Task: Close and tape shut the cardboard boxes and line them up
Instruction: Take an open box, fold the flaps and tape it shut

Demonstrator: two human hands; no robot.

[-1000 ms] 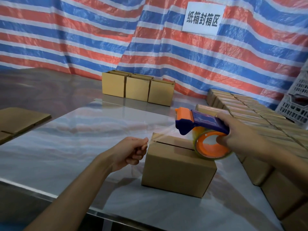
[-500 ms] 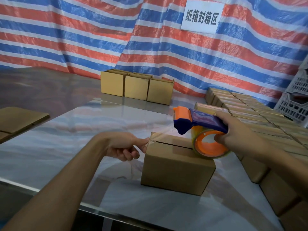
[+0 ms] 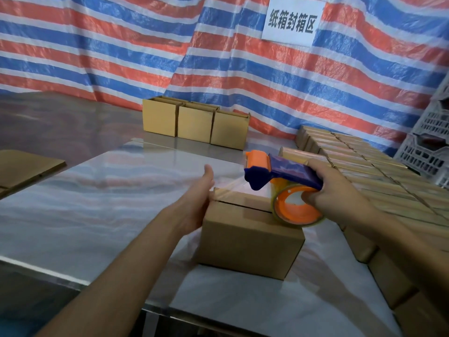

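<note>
Left hand (image 3: 196,200), fingers straight, presses tape (image 3: 228,190) against the box (image 3: 250,242) while right hand (image 3: 340,190) clenches the tape dispenser (image 3: 279,176); the seam (image 3: 243,206) between both hands' fingers lies untaped.

left hand (image 3: 198,193): blurred; fingertips cannot be made out against the left end of the cardboard box (image 3: 250,239).
clear tape strip (image 3: 233,188): faint, its edges hard to trace.
tape roll (image 3: 297,210): core partly covered by fingers of the right hand (image 3: 340,188).
flat cardboard (image 3: 26,166): cut off by left edge.
plastic crates (image 3: 430,147): cut off by right edge.
sign (image 3: 292,20): top cropped.
</note>
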